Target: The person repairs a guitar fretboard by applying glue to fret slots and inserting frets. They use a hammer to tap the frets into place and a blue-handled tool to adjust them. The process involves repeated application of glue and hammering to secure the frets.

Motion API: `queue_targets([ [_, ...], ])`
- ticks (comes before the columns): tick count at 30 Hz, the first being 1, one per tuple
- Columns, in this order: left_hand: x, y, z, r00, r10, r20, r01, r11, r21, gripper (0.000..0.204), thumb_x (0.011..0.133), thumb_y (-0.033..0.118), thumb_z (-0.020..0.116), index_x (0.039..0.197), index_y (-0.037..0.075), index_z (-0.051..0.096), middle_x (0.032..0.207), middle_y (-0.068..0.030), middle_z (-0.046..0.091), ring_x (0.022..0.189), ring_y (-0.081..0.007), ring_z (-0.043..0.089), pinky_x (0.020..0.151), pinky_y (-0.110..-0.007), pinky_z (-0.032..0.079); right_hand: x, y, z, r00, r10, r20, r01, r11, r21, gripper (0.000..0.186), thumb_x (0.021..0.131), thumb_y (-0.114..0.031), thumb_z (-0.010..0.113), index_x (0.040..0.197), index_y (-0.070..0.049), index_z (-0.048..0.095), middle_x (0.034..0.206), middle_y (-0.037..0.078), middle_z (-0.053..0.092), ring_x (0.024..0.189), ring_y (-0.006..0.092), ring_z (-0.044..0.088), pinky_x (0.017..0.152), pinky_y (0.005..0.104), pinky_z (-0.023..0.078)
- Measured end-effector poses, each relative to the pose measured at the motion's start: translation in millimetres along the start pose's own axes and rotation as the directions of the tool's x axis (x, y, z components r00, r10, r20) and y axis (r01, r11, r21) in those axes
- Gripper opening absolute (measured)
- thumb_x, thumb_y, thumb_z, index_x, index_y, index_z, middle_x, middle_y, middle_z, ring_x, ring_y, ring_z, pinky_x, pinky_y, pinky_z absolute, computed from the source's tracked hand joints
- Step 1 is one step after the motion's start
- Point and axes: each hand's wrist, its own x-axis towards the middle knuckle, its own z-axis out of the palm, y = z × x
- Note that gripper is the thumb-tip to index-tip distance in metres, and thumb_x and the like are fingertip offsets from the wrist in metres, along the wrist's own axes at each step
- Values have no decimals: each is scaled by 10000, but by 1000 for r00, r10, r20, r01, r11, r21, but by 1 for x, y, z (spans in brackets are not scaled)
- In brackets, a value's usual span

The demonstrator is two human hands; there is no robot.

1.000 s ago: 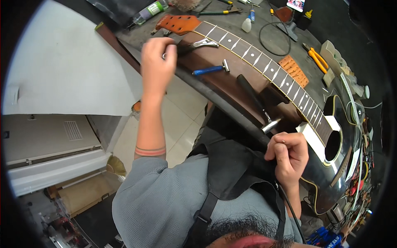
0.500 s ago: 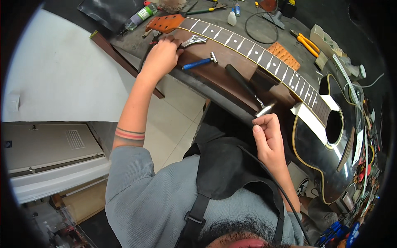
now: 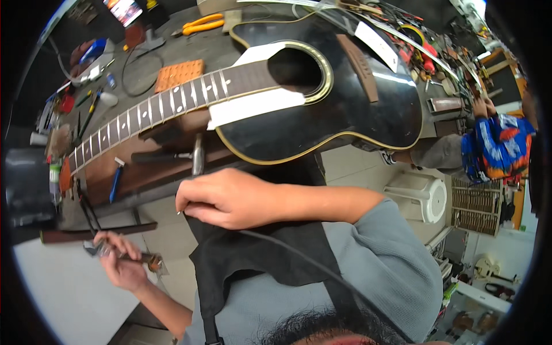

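A black acoustic guitar [image 3: 379, 123] lies on the bench, white masking sheets [image 3: 253, 109] on its top beside the soundhole, its fretted neck [image 3: 135, 121] reaching left. My left hand [image 3: 123, 267], low at the left and off the bench, is closed on a metal adjustable wrench [image 3: 95, 249]. Just below the bench edge my right hand [image 3: 227, 198] pinches a small, thin metal piece [image 3: 179, 211], mostly hidden by the fingers. Near it are a hammer-like tool [image 3: 198, 158] with a black handle and a blue-handled tool [image 3: 117, 181] with a short crosspiece.
Orange-handled pliers [image 3: 201, 26] and an orange wooden block [image 3: 175, 75] lie behind the neck. At the right a co-worker [image 3: 497, 146] works among tools. A white stool [image 3: 417, 195] stands on the floor below them. A dark rail [image 3: 98, 233] runs along the lower left.
The view has swung round, so the guitar body sits more centrally. My left hand has picked up the wrench and lowered it off the bench. My right hand has turned, still pinched.
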Motion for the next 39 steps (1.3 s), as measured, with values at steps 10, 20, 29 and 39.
queue_targets([
  [10,21,7,139,728,-436,529,340,900,274,249,1086,216,718,1184,5,632,751,-15,620,538,-102,582,526,-256,480,-24,-55,-24,928,189,-320,-201,980,-3,129,1037,26,690,1149,10,628,908,67,730,730,85,680,637,270,543],
  [20,26,1,179,565,-579,588,424,815,395,279,1084,249,770,1150,19,627,809,-3,647,497,-62,557,453,-236,445,-41,-62,-36,933,161,-323,-237,949,-210,116,993,45,742,1090,2,694,889,64,734,648,82,622,571,261,482],
  [29,22,1,175,523,-661,538,491,749,444,385,1111,277,722,1356,-8,636,831,-10,659,577,-59,587,486,-229,463,-33,-60,-38,959,135,-251,-210,930,-303,112,968,36,760,1062,-4,714,897,82,730,667,150,642,583,291,493],
  [39,21,5,166,495,-598,630,555,776,300,453,1151,223,596,1536,-11,543,846,-90,700,587,-74,583,536,-225,468,-27,-51,-42,980,52,-193,-117,933,-341,115,952,45,758,1049,-2,718,906,102,729,726,235,690,614,329,522],
])
